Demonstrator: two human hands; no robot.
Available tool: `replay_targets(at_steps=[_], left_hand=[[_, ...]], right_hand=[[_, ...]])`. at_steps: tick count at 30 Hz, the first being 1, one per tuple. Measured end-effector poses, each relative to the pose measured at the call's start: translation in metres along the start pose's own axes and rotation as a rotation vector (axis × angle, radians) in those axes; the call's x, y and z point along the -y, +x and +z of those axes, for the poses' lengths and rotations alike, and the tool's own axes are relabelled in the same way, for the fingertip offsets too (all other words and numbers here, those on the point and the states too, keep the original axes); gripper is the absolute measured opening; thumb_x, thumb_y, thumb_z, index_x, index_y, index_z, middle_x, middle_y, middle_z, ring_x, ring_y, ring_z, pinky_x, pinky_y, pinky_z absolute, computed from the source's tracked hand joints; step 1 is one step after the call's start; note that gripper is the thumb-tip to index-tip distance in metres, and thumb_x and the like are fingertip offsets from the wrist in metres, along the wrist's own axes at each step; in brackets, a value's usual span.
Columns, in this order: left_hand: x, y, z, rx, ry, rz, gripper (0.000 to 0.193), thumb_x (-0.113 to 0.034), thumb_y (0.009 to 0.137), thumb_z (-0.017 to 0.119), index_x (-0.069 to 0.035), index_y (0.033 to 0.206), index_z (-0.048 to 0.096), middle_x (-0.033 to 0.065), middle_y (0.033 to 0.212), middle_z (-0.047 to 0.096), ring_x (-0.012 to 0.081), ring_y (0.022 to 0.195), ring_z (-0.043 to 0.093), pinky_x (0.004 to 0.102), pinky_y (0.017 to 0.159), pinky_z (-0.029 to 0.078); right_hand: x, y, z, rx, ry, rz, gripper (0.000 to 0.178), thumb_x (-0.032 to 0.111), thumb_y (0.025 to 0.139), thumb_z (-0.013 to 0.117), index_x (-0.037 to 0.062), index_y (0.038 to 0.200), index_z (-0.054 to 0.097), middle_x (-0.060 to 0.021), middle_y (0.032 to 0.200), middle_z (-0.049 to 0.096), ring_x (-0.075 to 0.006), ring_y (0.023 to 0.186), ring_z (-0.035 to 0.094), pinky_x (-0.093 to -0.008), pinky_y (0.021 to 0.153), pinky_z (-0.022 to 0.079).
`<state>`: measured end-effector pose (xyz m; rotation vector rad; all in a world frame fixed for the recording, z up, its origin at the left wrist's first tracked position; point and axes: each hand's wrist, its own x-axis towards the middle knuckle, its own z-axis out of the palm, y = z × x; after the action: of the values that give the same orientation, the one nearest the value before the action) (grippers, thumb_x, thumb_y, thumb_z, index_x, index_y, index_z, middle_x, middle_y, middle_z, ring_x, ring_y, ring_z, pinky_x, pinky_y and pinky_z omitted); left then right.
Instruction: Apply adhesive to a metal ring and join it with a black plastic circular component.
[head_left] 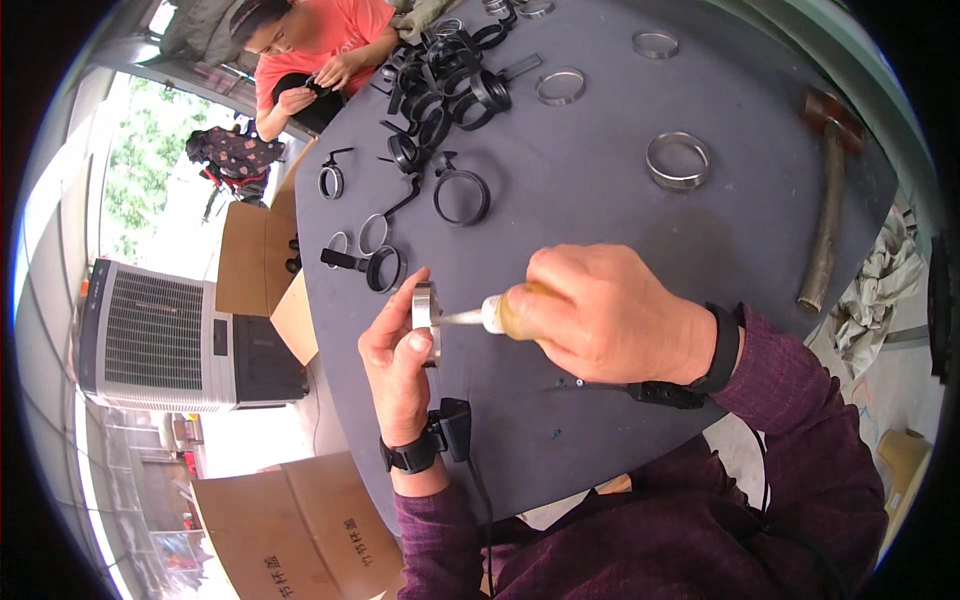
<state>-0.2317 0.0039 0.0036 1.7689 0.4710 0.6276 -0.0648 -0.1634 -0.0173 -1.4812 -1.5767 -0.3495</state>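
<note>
My left hand is closed around a silver metal ring, held on edge between thumb and fingers. My right hand grips a small squeeze bottle with a whitish collar and a long thin nozzle. The bottle lies nearly level, and its nozzle tip meets or almost meets the ring's edge; I cannot tell which. Most of the bottle's yellowish body is hidden in my fingers. Just beyond my left hand lies a black ring with a handle on the grey table.
Loose metal rings rest across the table. A hammer lies along its right side. Black handled rings are heaped at the far left, near a seated person. Cardboard boxes and an air cooler stand left.
</note>
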Motion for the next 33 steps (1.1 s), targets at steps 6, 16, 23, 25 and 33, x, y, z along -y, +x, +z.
replay_targets(at_steps=[6,16,23,25,33], left_hand=[[0.007,0.002,-0.004,-0.025,-0.02,-0.001,0.063,-0.039,0.078,0.068,0.002,0.124,0.057,0.002,0.095,0.062,0.0108,0.086,0.055,0.0238,0.079,0.042],[0.006,0.002,0.0,-0.033,-0.031,-0.007,0.062,-0.039,0.077,0.067,0.002,0.124,0.058,0.0035,0.096,0.063,0.0113,0.088,0.055,0.0248,0.079,0.042],[0.005,0.001,0.0,-0.031,-0.034,-0.027,0.067,-0.042,0.075,0.069,0.002,0.124,0.057,0.0042,0.099,0.063,0.0118,0.091,0.056,0.0251,0.082,0.042],[0.005,0.001,0.0,-0.031,-0.038,-0.036,0.068,-0.043,0.075,0.069,0.002,0.125,0.057,0.0041,0.1,0.063,0.0118,0.091,0.056,0.0252,0.082,0.042],[0.001,0.003,0.011,-0.077,0.074,0.005,0.086,-0.058,0.073,0.065,0.011,0.122,0.054,-0.006,0.077,0.049,0.0033,0.066,0.04,0.0186,0.065,0.032]], right_hand=[[0.002,0.004,0.003,-0.012,-0.006,-0.207,0.013,0.009,0.072,0.065,0.0055,0.084,0.063,-0.0023,0.07,0.045,-0.0162,0.056,0.049,-0.0298,0.048,0.041],[0.0,0.004,0.001,-0.038,-0.025,-0.158,0.01,0.01,0.074,0.064,0.0053,0.083,0.064,-0.0019,0.069,0.046,-0.0169,0.058,0.048,-0.0299,0.05,0.041],[-0.002,0.004,0.003,-0.088,-0.075,-0.117,0.012,0.009,0.071,0.067,0.0049,0.082,0.064,-0.0024,0.068,0.046,-0.0178,0.058,0.05,-0.031,0.049,0.041],[-0.001,0.005,0.002,-0.081,-0.07,-0.112,0.012,0.008,0.071,0.067,0.0051,0.082,0.064,-0.0025,0.068,0.046,-0.0178,0.058,0.05,-0.0309,0.049,0.041],[0.0,0.001,-0.002,0.008,0.144,0.014,0.004,0.007,0.071,0.06,0.0084,0.073,0.057,-0.0051,0.069,0.047,-0.0233,0.063,0.054,-0.0353,0.053,0.044]])
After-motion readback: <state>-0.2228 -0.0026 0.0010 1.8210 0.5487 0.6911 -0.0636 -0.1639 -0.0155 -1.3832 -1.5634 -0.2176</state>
